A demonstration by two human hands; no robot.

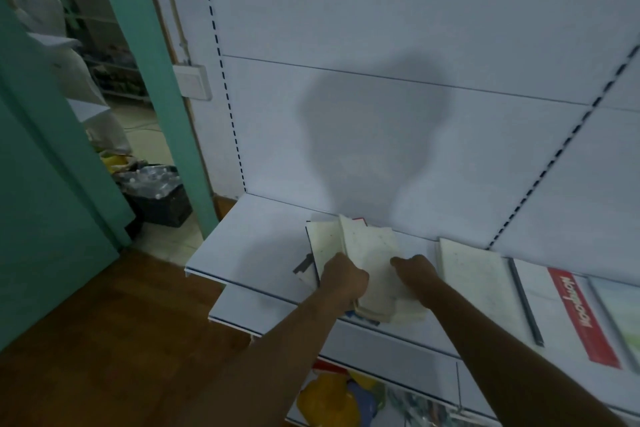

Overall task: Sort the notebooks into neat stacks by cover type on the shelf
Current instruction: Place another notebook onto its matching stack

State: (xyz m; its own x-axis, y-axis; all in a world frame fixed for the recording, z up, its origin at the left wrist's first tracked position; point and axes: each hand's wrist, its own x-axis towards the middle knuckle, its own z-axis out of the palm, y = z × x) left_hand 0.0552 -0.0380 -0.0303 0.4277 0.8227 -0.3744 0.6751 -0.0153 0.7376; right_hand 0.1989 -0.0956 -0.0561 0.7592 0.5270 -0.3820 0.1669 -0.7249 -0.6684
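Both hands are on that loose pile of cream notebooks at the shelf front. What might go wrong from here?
1. The fanned cream notebooks overhang the shelf front edge; if the left hand or right hand eases off, some may slide to the floor.
2. Squaring the pile could nudge the dark-edged notebook beneath it sideways.
3. Shifting right may disturb the neat cream stack alongside.

two hands (343,276) on one loose pile of cream notebooks (374,253), perhaps four or five; one cream stack (474,274) beside; one red notebook (581,319); one shelf (249,246).
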